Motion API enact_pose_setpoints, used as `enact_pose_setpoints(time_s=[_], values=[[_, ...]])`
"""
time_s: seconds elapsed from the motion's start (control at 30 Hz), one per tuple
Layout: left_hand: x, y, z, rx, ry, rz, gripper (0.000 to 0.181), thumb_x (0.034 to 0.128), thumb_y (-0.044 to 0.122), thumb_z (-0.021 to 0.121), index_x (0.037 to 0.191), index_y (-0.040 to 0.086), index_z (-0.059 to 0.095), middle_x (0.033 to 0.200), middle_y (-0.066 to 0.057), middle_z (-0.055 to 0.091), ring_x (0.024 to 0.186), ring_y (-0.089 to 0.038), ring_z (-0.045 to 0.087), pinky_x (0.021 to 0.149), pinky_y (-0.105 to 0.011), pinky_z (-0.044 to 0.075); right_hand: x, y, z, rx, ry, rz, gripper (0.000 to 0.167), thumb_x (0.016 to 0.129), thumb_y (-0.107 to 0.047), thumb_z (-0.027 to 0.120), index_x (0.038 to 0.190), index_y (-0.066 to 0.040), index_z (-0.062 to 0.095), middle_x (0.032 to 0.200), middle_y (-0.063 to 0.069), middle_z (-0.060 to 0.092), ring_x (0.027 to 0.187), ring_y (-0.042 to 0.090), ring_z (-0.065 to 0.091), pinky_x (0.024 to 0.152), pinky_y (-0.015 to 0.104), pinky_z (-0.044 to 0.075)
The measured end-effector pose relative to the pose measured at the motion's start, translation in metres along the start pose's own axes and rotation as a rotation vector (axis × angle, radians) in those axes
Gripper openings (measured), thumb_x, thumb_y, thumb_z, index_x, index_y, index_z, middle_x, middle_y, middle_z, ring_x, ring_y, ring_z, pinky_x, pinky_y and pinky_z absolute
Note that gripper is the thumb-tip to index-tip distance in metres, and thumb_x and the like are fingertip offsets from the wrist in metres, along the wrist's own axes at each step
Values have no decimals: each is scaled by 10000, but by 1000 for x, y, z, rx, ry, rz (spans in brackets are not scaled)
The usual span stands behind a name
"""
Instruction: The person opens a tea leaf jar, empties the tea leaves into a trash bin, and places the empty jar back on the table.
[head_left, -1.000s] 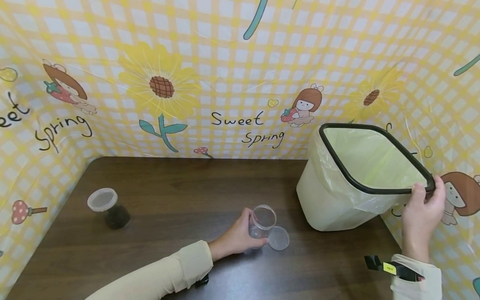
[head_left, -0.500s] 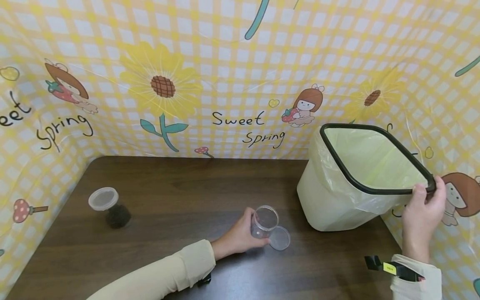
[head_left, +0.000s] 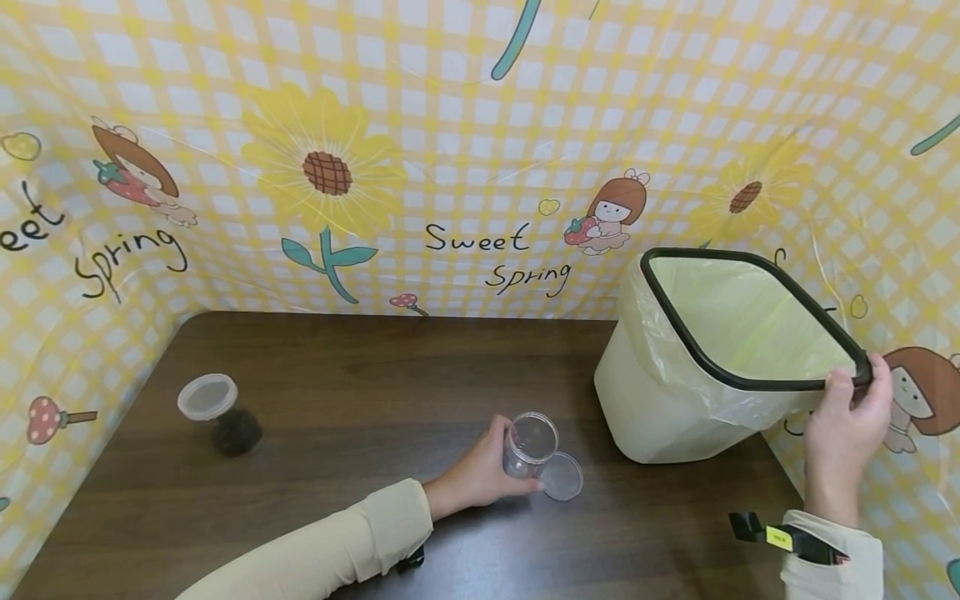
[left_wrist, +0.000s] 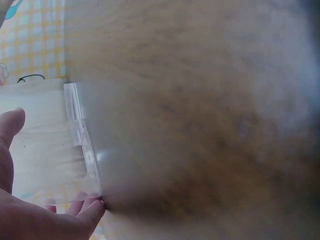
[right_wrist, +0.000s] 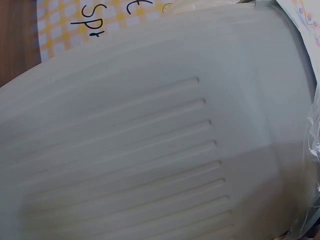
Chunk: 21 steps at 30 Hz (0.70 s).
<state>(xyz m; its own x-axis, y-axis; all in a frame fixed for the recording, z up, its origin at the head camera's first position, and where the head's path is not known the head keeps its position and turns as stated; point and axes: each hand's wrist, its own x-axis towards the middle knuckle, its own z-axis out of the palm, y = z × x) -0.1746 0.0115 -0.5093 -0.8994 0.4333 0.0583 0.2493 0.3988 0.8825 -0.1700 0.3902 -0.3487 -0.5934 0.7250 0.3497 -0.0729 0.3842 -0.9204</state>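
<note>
In the head view my left hand (head_left: 483,471) grips a clear, open-topped jar (head_left: 531,440) on the dark wooden table, thumb on its near side and fingers behind. A clear round lid (head_left: 562,477) lies flat just right of the jar. With thumb and fingers my right hand (head_left: 847,433) pinches the near right corner of the black rim (head_left: 765,383) of a white bin (head_left: 660,417), lined with a pale bag. The right wrist view shows the bin's ribbed side (right_wrist: 150,135) close up, with no hand visible there.
At the left of the table (head_left: 337,375) stands a second clear container with a whitish lid (head_left: 207,397) and dark contents (head_left: 236,432). A yellow checked cloth (head_left: 465,150) with printed flowers and figures rises behind the table and at both sides.
The jar, its lid and my left hand appear slightly further right, mostly along with a small shift of the whole view. My right hand keeps its hold on the rim.
</note>
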Motion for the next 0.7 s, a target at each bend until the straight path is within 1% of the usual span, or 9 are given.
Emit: enact_pose_setpoints(time_s=[0.17, 0.27, 0.4, 0.6, 0.7], values=[[0, 0, 0, 1, -7, -14, 750, 719, 338, 936, 1167, 54, 405, 1114, -84, 538, 1085, -266, 573, 927, -443, 487, -1, -1, 0, 2, 3, 4, 490, 1013, -180, 422, 1497, -117, 464, 1194, -64, 478, 1090, 82, 441, 923, 147, 336], [1, 0, 0, -1, -16, -23, 782, 722, 348, 934, 1214, 50, 404, 1144, -82, 540, 1108, -263, 569, 947, -447, 482, -1, 0, 0, -4, 3, 0, 494, 1012, -180, 419, 1500, -113, 460, 1216, -57, 482, 1104, 83, 443, 937, 150, 338], [1, 0, -1, -11, -20, -26, 863, 720, 348, 935, 1302, 22, 388, 1204, -108, 544, 1151, -281, 561, 984, -478, 469, -1, -1, -1, -16, -3, 3, 498, 1015, -182, 411, 1507, -119, 452, 1255, -42, 480, 1111, 84, 435, 944, 156, 333], [-2, 1, -2, -27, -15, -8, 983, 704, 329, 947, 1401, -18, 347, 1305, -193, 535, 1208, -313, 548, 1031, -503, 445, -1, 0, 0, -5, 3, -8, 490, 1006, -167, 413, 1489, -112, 474, 1165, -73, 476, 1050, 79, 435, 898, 161, 333], [-3, 1, -3, -26, -16, 8, 1012, 695, 321, 954, 1418, -28, 338, 1327, -205, 529, 1219, -324, 543, 1033, -509, 444, -1, -1, 0, -4, 1, -4, 491, 1006, -165, 411, 1490, -111, 471, 1163, -76, 474, 1054, 79, 435, 894, 156, 334]])
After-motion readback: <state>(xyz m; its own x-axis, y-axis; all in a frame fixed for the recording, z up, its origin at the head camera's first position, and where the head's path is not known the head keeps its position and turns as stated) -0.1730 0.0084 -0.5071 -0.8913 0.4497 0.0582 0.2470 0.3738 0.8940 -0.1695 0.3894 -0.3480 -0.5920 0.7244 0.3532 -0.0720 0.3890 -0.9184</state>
